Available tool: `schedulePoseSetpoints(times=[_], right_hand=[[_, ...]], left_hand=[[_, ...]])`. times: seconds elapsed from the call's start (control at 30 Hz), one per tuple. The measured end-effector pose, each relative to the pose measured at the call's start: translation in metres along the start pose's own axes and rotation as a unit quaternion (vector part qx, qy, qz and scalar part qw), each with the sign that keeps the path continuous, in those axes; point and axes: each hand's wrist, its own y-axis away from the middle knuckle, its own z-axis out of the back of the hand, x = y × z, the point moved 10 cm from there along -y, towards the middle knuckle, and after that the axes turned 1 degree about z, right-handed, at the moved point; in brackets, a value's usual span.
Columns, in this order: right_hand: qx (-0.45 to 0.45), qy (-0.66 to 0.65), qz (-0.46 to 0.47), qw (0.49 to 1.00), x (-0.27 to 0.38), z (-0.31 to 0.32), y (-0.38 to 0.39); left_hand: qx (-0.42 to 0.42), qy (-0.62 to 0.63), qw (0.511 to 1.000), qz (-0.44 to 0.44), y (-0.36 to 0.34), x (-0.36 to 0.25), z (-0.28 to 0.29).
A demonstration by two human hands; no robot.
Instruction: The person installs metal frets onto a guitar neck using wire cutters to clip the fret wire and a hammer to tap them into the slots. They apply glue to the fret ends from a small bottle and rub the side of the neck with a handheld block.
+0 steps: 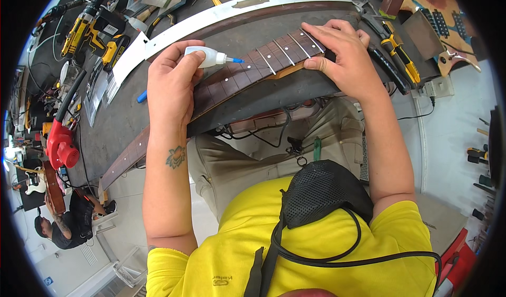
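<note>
A long guitar neck [232, 79] with a dark fretboard and pale dot inlays lies slanted across the bench's near edge. A few metal frets show towards its right end; thin dark slots cross the rest. My left hand [174, 78] grips a small white squeeze bottle [206, 57] between thumb and fingers. The bottle's blue nozzle points right, just over the fretboard; whether it touches, I cannot tell. My right hand [342, 54] is closed round the neck's right end, thumb at the near edge and fingers over the far side. My left forearm hides part of the neck.
Behind the neck lies a long curved white strip [184, 29] on the dark workbench [124, 104]. A red blower [62, 144] and a yellow drill [81, 33] are at left. Yellow-handled pliers [400, 54] and a guitar body [440, 20] are at right. Another person [68, 226] works far left.
</note>
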Motion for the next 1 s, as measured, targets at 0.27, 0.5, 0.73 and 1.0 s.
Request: schedulePoseSetpoints(times=[0.27, 0.5, 0.73, 1.0], right_hand=[[-0.005, 0.004, 0.002, 1.000, 0.0000, 0.0006, 0.0003], [-0.004, 0.001, 0.001, 1.000, -0.0007, 0.0002, 0.0004], [-0.005, -0.003, 0.001, 1.000, -0.0010, 0.0000, 0.0005], [-0.005, -0.004, -0.001, 1.000, -0.0010, 0.0000, 0.0005]], left_hand=[[-0.004, 0.008, 1.000, -0.004, 0.0007, -0.0010, 0.0001], [-0.011, 0.011, 1.000, -0.011, -0.0006, -0.0010, 0.0019], [-0.025, 0.006, 1.000, -0.018, -0.0024, -0.0008, 0.0055], [-0.047, -0.007, 0.999, -0.008, -0.0039, 0.0004, 0.0101]])
